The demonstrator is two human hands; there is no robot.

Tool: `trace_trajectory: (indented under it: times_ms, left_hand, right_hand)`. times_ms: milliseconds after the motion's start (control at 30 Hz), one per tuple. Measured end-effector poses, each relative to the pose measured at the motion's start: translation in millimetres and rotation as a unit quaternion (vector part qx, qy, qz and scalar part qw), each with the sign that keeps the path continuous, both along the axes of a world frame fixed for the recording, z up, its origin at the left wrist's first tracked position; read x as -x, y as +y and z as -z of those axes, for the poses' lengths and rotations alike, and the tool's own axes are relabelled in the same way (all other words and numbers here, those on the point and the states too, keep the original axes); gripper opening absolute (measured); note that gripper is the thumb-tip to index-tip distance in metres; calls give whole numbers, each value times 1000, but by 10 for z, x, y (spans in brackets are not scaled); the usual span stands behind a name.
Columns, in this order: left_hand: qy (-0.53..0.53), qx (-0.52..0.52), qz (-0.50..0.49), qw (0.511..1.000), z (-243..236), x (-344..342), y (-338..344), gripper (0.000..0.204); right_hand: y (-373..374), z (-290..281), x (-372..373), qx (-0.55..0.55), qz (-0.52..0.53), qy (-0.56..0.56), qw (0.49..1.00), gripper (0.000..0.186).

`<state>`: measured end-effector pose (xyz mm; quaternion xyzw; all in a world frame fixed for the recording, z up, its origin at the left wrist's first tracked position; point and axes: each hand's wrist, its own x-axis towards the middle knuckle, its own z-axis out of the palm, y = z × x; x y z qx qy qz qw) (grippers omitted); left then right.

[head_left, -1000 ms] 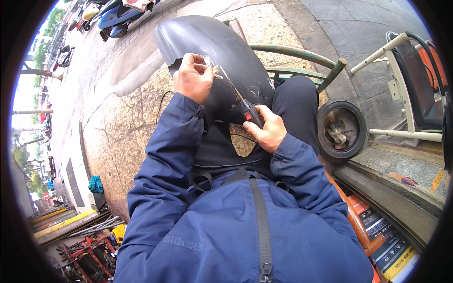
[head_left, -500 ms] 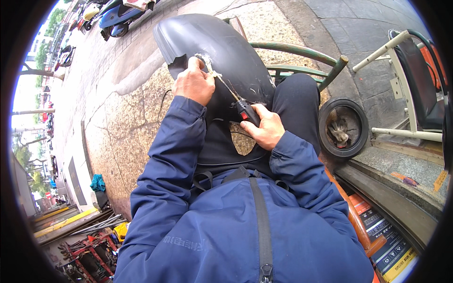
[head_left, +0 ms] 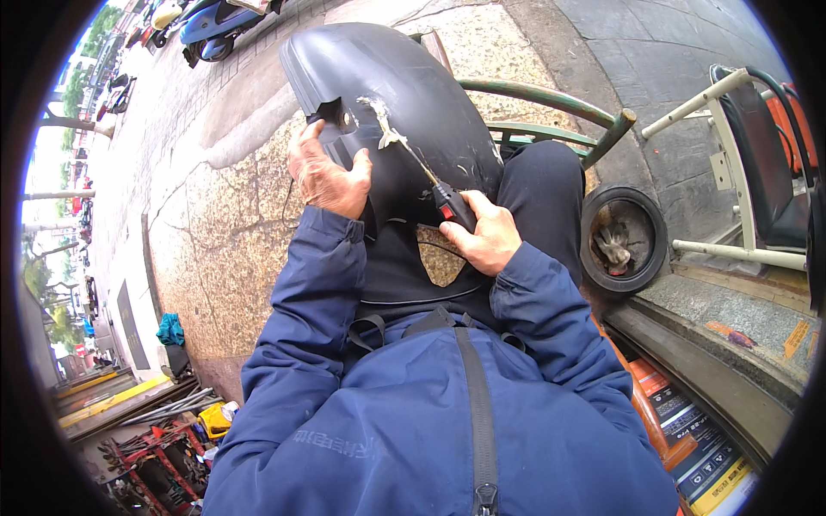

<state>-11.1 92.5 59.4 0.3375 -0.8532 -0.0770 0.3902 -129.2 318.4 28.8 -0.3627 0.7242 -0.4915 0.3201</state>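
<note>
A curved black plastic fender (head_left: 413,77) rests against my legs, with a pale, rough, melted-looking seam (head_left: 385,125) on its left part and a broken notch in its left edge. My right hand (head_left: 489,234) grips a soldering iron (head_left: 449,203) by its black handle, which has a red switch. The iron's thin metal shaft points up and left, its tip at the lower end of the seam. Beside the fender's notched left edge is my left hand (head_left: 331,179), thumb and fingers apart, holding nothing that I can see.
Beyond the fender curves a green-framed chair (head_left: 551,99). A small tyre (head_left: 624,236) with greyish stuff inside lies right of my knee. A metal-framed seat (head_left: 761,155) stands farther right. Red racks of tools (head_left: 159,464) are at lower left, a blue scooter (head_left: 219,30) at far left.
My left hand has come off the fender near the seam and moved down and left, its fingers spreading. My right hand keeps the soldering iron in nearly the same place.
</note>
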Motion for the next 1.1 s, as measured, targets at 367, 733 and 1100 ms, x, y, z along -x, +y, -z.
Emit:
trace_trajectory:
  times_ms: [367,733,1100]
  left_hand:
    - [308,-545,117,771,99,-44,-171,88]
    - [241,-602,225,727,-159,-475,-722,60]
    - [227,-620,278,698,-55,-326,-537,73]
  right_hand:
    - [-60,-82,132,-3,-2,41,999,50]
    - [-48,-332,-54,28,-49,30,998,45]
    - [82,-618,-194,26,-19,19,999,44]
